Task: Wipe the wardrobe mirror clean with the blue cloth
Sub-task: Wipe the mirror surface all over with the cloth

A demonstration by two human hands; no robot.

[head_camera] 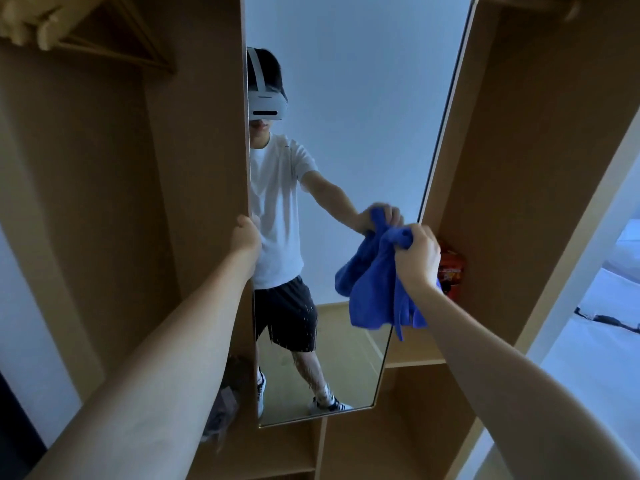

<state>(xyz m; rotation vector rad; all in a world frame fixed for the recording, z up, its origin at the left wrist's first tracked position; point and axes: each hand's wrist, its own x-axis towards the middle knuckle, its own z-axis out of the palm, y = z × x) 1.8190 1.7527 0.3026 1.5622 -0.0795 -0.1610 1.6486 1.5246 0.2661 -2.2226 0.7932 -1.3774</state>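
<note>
Wiping is in hand. My right hand (417, 252) clamps its fingers on a bunched corner of the blue cloth (377, 292), which hangs against the wardrobe mirror (353, 116) near its right edge. Left hand (246, 233) grips the mirror's left edge, arm extended. Next, I judge, the cloth must be pressed flat and swept across.

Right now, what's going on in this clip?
A person is cleaning a wardrobe mirror. The left hand grips the mirror panel's left edge. The right hand holds a bunched blue cloth near the mirror's right edge, most of it hanging loose below the grip. A red packet sits on the shelf behind.
</note>
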